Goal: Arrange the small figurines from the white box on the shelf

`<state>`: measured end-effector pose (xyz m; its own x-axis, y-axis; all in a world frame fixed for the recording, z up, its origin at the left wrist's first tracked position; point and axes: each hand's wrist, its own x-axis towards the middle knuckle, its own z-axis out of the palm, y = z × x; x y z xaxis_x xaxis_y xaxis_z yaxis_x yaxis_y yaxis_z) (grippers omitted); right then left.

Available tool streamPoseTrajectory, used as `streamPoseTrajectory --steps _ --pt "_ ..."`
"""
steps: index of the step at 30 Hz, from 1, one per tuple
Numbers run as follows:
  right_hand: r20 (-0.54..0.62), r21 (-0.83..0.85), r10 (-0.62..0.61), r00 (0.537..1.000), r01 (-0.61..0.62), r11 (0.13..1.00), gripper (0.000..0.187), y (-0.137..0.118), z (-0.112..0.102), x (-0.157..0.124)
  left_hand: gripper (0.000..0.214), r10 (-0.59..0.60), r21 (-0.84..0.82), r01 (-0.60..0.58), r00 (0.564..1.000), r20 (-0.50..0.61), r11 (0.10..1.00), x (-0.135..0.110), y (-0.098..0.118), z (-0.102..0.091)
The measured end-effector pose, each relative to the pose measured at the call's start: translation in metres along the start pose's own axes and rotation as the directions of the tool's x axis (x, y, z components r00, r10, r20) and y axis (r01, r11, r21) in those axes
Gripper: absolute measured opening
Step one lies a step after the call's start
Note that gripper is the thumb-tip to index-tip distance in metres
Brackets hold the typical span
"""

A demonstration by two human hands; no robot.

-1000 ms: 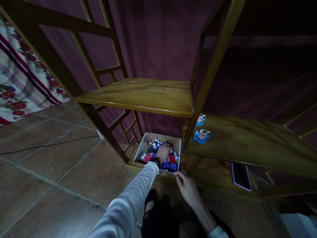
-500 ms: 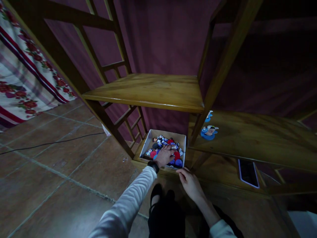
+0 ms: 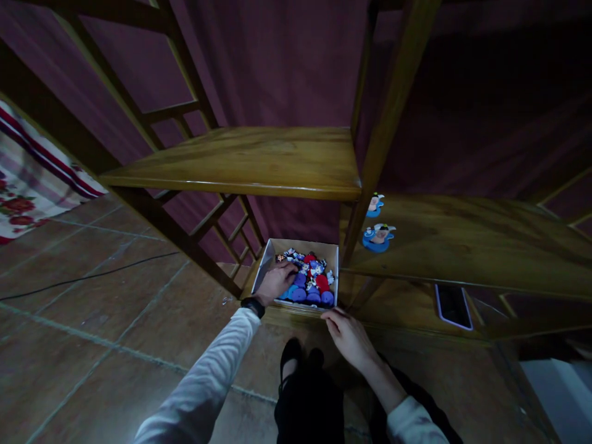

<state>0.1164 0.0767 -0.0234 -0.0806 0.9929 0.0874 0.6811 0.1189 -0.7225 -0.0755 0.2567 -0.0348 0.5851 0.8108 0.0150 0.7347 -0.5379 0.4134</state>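
Nearest the camera, the right hand (image 3: 349, 336) has its fingers (image 3: 333, 317) loosely bent, with the tips against the near right corner of the box (image 3: 335, 271). Whether they clamp the rim or only rest on it cannot be told. If it is only a light rest, the box would probably skid on the low shelf when the other hand pushes.

Just beyond, the left hand (image 3: 276, 282) is inside the box at its left side. A dark watch (image 3: 252, 306) sits at the wrist. Its fingers (image 3: 289, 269) are curled down among the small figures (image 3: 315, 281). The light is too dim to say whether they pinch one.

The figures lie in a loose red and blue heap to the right of those fingers, some close to the far and right walls. Raking through them could flick a piece over the rim and down onto the tiled floor (image 3: 115, 320). Several might also snag together and come up as a clump.

Past the right fingertips and higher up, two blue figures (image 3: 378, 236) stand near the edge of the middle shelf (image 3: 462, 246). A rising forearm could knock them off. A phone (image 3: 453, 305) lies well to the right on the lower level.

Above both hands the upper shelf (image 3: 250, 157) juts out over the box, so knuckles lifted carelessly may strike its underside.
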Motion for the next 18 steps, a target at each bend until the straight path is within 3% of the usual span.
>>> streamPoseTrajectory --steps 2,4,8,13,15,18 --pt "0.007 -0.004 -0.006 1.0 0.006 1.0 0.027 -0.001 0.0 0.0 0.032 0.177 -0.03 -0.176 0.984 0.017 0.984 0.005 0.013 0.007" --pt "0.016 -0.011 -0.002 1.0 0.002 1.0 0.028 0.0 -0.001 -0.001 0.037 0.267 -0.036 -0.265 0.961 0.074 0.964 0.008 0.02 0.011" --pt "0.045 -0.03 0.007 0.999 -0.006 1.0 0.028 0.003 -0.004 -0.004 0.032 0.213 -0.033 -0.21 0.965 0.151 0.977 0.001 0.0 0.006" --pt "0.06 -0.043 0.013 0.998 -0.01 0.999 0.028 0.004 -0.006 -0.005 0.027 0.126 -0.083 -0.12 0.989 0.075 0.989 -0.014 -0.037 -0.004" --pt "0.06 -0.042 0.008 0.998 -0.005 0.999 0.028 0.003 -0.005 -0.005 0.029 0.117 -0.103 -0.114 0.993 0.03 0.988 -0.015 -0.038 -0.003" --pt "0.062 -0.04 0.0 0.998 0.002 0.999 0.028 0.002 -0.004 -0.004 0.031 0.127 -0.071 -0.127 0.992 0.002 0.989 -0.012 -0.022 0.003"
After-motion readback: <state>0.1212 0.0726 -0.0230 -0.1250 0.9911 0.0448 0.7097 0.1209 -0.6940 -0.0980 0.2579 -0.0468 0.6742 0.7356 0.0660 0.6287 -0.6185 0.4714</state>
